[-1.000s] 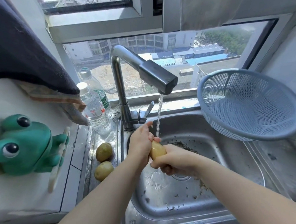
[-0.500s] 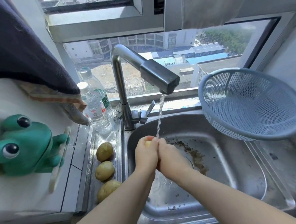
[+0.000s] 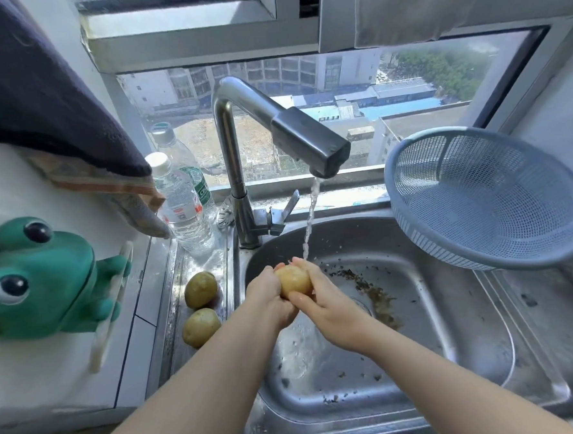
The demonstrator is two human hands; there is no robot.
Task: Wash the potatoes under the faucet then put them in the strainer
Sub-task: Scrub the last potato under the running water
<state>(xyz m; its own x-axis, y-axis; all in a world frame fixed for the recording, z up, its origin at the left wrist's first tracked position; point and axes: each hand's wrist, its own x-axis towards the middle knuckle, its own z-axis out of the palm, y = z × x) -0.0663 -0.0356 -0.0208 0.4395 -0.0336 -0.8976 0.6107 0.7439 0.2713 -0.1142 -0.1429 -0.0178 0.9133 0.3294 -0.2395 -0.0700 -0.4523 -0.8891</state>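
Potato (image 3: 293, 281) sat cupped between our 2 hands over the steel sink (image 3: 472, 332), just under the thin stream of water (image 3: 310, 218) falling from the faucet (image 3: 285, 134). Our left hand (image 3: 270, 299) cradled it from the left and below, fingers curled against its skin. Our right hand (image 3: 331, 312) pressed in from the right, its thumb laid along the potato's near edge and its fingertips (image 3: 300, 263) wrapped over the top, so both hands were clamped on it.

Bits of dark grit (image 3: 369, 289) lay scattered in the basin, thickest behind our right hand. 2 more potatoes (image 3: 202, 288) (image 3: 201, 327) rested on the steel ledge left of the basin, one behind the other. 2 clear plastic bottles (image 3: 183, 207) stood behind them by the window (image 3: 403, 89). A blue-grey strainer (image 3: 487, 199) sat tilted at the sink's right rear corner. A green frog toy (image 3: 36, 278) sat on the white counter (image 3: 33, 379) at left, and a dark cloth (image 3: 41, 87) hung above it.

Both bare forearms reached in from the lower edge, converging at the potato.
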